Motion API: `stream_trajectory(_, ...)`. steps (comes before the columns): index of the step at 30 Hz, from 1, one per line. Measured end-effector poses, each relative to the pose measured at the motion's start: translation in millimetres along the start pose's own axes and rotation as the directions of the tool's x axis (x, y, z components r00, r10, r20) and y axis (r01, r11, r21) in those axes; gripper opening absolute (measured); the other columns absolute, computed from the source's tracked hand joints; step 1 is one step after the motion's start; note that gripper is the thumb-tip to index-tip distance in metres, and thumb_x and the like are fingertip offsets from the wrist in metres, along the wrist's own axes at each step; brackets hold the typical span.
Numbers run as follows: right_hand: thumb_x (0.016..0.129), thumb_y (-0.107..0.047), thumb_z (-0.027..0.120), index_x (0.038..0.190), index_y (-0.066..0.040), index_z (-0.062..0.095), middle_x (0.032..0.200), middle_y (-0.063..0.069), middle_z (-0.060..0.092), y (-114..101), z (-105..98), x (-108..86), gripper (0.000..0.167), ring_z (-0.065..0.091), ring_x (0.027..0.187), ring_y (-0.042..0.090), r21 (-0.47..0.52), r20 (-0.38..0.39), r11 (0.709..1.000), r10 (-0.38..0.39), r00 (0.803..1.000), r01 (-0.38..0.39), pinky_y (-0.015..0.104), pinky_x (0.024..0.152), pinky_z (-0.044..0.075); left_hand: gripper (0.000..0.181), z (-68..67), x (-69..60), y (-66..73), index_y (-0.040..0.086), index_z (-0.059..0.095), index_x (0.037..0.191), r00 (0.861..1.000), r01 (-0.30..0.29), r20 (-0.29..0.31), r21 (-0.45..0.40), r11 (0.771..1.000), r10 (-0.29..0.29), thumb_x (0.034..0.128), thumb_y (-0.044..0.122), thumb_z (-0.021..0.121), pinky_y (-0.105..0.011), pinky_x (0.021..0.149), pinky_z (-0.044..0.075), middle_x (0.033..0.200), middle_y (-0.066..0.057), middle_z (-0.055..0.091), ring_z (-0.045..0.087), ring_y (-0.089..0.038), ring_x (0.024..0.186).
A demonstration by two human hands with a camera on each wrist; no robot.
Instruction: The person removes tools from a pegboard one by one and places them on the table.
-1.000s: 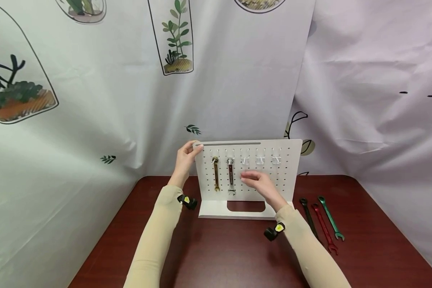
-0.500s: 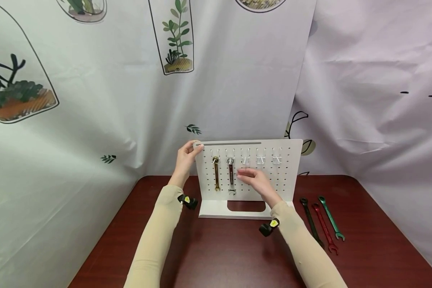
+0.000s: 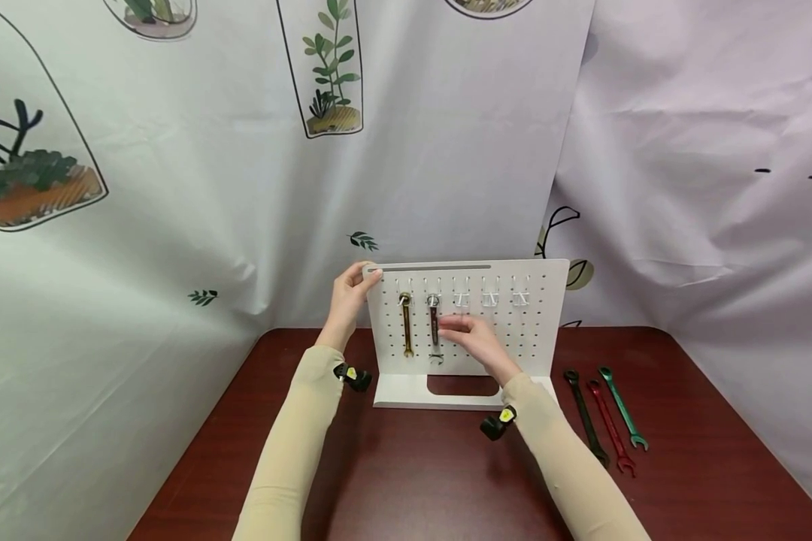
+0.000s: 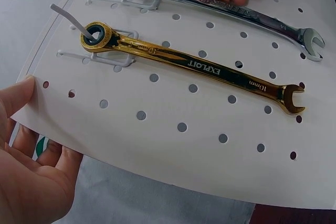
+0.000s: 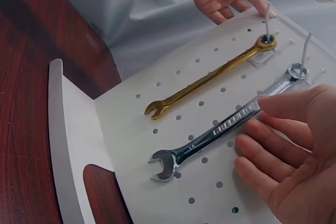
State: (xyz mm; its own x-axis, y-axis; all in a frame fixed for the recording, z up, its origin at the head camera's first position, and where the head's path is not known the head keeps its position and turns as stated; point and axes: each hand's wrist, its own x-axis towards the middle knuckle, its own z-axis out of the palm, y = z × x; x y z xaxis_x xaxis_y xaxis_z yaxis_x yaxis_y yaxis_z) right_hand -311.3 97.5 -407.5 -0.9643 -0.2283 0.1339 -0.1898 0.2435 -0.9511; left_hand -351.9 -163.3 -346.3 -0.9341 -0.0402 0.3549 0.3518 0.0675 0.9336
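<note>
A white pegboard (image 3: 474,353) stands upright on its base. My left hand (image 3: 347,304) grips its upper left corner, the thumb on the front face and the fingers (image 4: 50,153) behind the edge. A gold combination wrench (image 4: 194,65) hangs by its ring end from the leftmost hook. Beside it, a silver combination wrench (image 5: 226,124) hangs from the second hook. My right hand (image 3: 477,342) is at the silver wrench's right side with fingers loosely extended. In the right wrist view its thumb (image 5: 289,106) overlaps the shank's edge; firm contact cannot be told.
Several clear hooks, such as the middle hook (image 3: 490,294), hold nothing at the board's upper right. To the right on the dark red table (image 3: 406,481) lie a black wrench (image 3: 585,417), a red wrench (image 3: 611,428) and a green wrench (image 3: 622,408). A printed curtain (image 3: 446,173) hangs behind.
My right hand has moved left along the board, reaching the silver wrench's shank. The left hand keeps its hold on the corner, and both hanging wrenches stay in place.
</note>
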Motion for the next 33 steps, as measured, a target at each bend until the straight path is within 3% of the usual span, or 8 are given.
stream_trajectory(10,0.095,-0.02,0.072,0.129,-0.003,0.067,0.128,0.012,0.067,2,12,6.6,0.037,0.06,0.119,0.029,-0.027,0.017,1.0,-0.006,1.0,0.007,0.045,0.102,0.045,0.035,-1.3,-0.9,-1.0,0.008,0.067,0.119,1.0,-0.007,-0.013,-0.005,1.0,0.007,0.0949,0.031,0.073,-0.034,0.074,0.041,0.099,0.003,0.068,0.056,-0.014,0.085)
stream_trajectory(15,0.094,-0.018,0.072,0.127,0.0,0.065,0.123,0.015,0.068,6,18,6.9,0.038,0.062,0.115,0.03,-0.001,0.02,0.999,-0.034,0.999,0.034,0.045,0.1,0.046,0.035,-1.0,-1.9,-0.3,0.006,0.067,0.119,1.0,-0.013,-0.013,-0.009,1.0,0.013,0.0946,0.031,0.074,-0.033,0.073,0.042,0.098,0.003,0.069,0.057,-0.014,0.085)
stream_trajectory(20,0.093,-0.021,0.073,0.124,-0.002,0.064,0.118,0.012,0.068,13,23,3.6,0.038,0.063,0.111,0.028,-0.008,0.021,1.0,-0.016,1.0,0.017,0.045,0.098,0.048,0.032,-0.1,-2.2,-1.2,0.009,0.068,0.118,1.0,-0.006,-0.021,-0.001,1.0,0.006,0.0947,0.031,0.073,-0.034,0.074,0.04,0.099,0.003,0.068,0.055,-0.014,0.085)
stream_trajectory(26,0.097,-0.013,0.068,0.131,0.007,0.055,0.122,0.022,0.062,17,27,-0.9,0.041,0.062,0.111,0.032,0.086,0.049,0.996,-0.015,0.999,0.011,0.041,0.093,0.053,0.033,0.0,-1.6,-2.1,0.009,0.067,0.118,1.0,0.002,-0.022,0.0,1.0,-0.002,0.0949,0.032,0.073,-0.036,0.076,0.04,0.102,0.001,0.068,0.055,-0.016,0.087)
stream_trajectory(33,0.099,-0.012,0.066,0.138,0.008,0.049,0.127,0.029,0.059,18,28,-3.1,0.047,0.06,0.116,0.039,0.129,0.046,0.991,-0.04,0.998,0.033,0.044,0.093,0.053,0.032,0.4,0.2,0.0,0.011,0.068,0.116,1.0,-0.005,-0.014,-0.008,1.0,0.005,0.0944,0.032,0.074,-0.038,0.077,0.041,0.102,0.002,0.069,0.055,-0.015,0.087)
